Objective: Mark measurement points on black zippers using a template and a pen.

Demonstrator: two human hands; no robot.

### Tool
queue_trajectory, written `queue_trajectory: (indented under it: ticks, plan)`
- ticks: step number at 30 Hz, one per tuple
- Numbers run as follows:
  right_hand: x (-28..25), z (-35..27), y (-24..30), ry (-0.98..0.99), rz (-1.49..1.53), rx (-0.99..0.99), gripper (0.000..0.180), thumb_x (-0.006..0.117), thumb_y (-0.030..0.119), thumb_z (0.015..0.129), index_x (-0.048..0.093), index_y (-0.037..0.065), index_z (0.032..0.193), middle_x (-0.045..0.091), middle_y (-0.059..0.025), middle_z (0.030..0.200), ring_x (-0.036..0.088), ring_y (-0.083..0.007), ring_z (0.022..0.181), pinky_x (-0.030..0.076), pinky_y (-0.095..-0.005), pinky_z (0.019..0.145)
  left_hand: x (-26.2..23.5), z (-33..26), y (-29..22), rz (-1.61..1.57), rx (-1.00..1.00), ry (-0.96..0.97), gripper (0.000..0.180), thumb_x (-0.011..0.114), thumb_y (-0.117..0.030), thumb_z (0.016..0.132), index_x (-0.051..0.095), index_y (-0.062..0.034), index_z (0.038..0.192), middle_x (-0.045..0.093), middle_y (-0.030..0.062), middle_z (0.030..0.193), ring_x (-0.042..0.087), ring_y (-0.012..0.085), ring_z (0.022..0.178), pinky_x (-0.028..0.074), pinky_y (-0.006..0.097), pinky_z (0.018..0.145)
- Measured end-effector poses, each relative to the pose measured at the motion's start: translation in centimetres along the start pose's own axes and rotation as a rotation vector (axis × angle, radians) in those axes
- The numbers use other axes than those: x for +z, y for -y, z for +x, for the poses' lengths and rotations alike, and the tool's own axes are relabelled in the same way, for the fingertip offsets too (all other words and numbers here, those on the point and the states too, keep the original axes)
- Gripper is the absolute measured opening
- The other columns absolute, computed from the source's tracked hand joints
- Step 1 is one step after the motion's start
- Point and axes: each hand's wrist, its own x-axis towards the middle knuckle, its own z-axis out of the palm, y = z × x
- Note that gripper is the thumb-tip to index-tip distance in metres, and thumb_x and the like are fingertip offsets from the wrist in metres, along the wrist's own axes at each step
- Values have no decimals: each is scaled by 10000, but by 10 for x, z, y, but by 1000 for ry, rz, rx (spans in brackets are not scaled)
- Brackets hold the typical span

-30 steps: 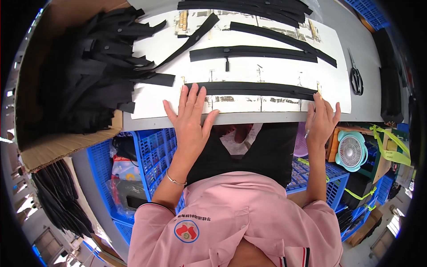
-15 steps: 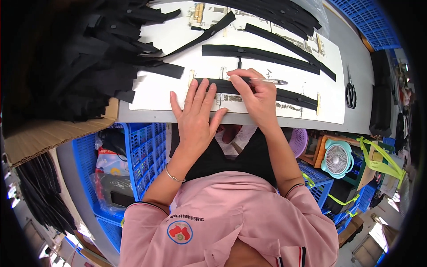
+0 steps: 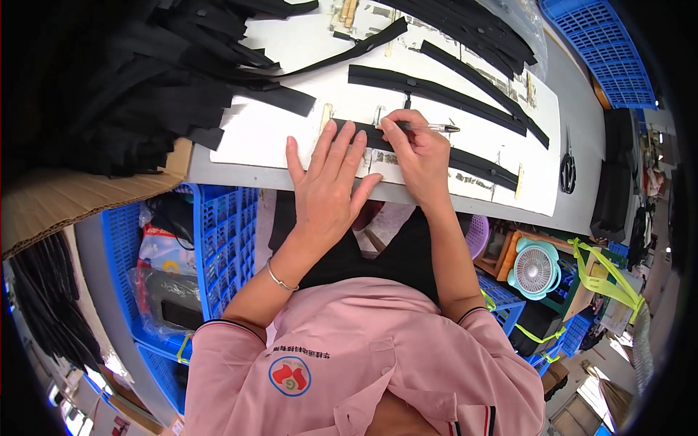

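Note:
My left hand [image 3: 331, 182] lies flat, fingers spread, pressing the left end of a long black fabric strip [image 3: 472, 161] onto the white template sheet [image 3: 269, 134] at the table's near edge. My right hand [image 3: 418, 152] is closed on a pen [image 3: 436, 128], its tip on the same strip just right of my left fingers. Two more black strips [image 3: 429, 91] lie parallel farther back on the sheet.
A big heap of black strips [image 3: 131, 80] fills the left of the table, over a cardboard box [image 3: 65, 203]. Scissors [image 3: 568, 171] lie at the right. Blue crates [image 3: 218, 232] and a small fan [image 3: 536, 269] stand under the table.
My right hand came in from the table's right edge, took up a pen and now holds it on the strip beside my left hand, which stayed flat.

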Motion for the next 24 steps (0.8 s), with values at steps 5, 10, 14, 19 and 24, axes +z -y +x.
queue_trajectory:
  ticks: [5, 10, 14, 19, 24]
  plan:
    - [5, 0, 3, -70, -57, -100, 121, 719, 122, 956, 722, 1, 954, 682, -54, 715, 580, -84, 566, 441, -258, 539, 3, 0, 1, 23, 22, -17, 611, 763, -364, 888, 605, -62, 1396, 572, 95, 1458, 474, 279, 1419, 117, 661, 1197]
    - [-5, -5, 4, 67, 12, -44, 123, 727, 134, 943, 731, 12, 924, 692, -54, 721, 601, -88, 574, 454, -257, 547, 2, -1, 2, 30, 15, -10, 609, 767, -364, 881, 613, -79, 1397, 573, 91, 1458, 469, 277, 1421, 110, 659, 1201]
    - [-9, -6, 3, 112, -85, -55, 134, 733, 142, 920, 735, 13, 883, 700, -57, 736, 611, -101, 566, 464, -266, 546, 4, 0, 1, 24, 20, -3, 608, 768, -361, 878, 616, -85, 1398, 572, 88, 1461, 468, 276, 1422, 109, 657, 1202]
    - [-8, -5, 2, 53, -93, -144, 163, 733, 137, 896, 721, -10, 825, 722, -36, 778, 587, -135, 534, 451, -272, 531, 5, 2, 0, 46, 13, 8, 609, 770, -358, 875, 619, -89, 1400, 578, 87, 1462, 461, 277, 1436, 104, 649, 1202]
    - [-33, -17, 6, -50, 52, -86, 136, 705, 116, 933, 722, -8, 879, 699, -40, 727, 559, -68, 550, 430, -257, 521, 1, -1, 2, 69, 10, 22, 592, 770, -355, 896, 621, -86, 1402, 580, 94, 1465, 451, 299, 1446, 94, 642, 1206]
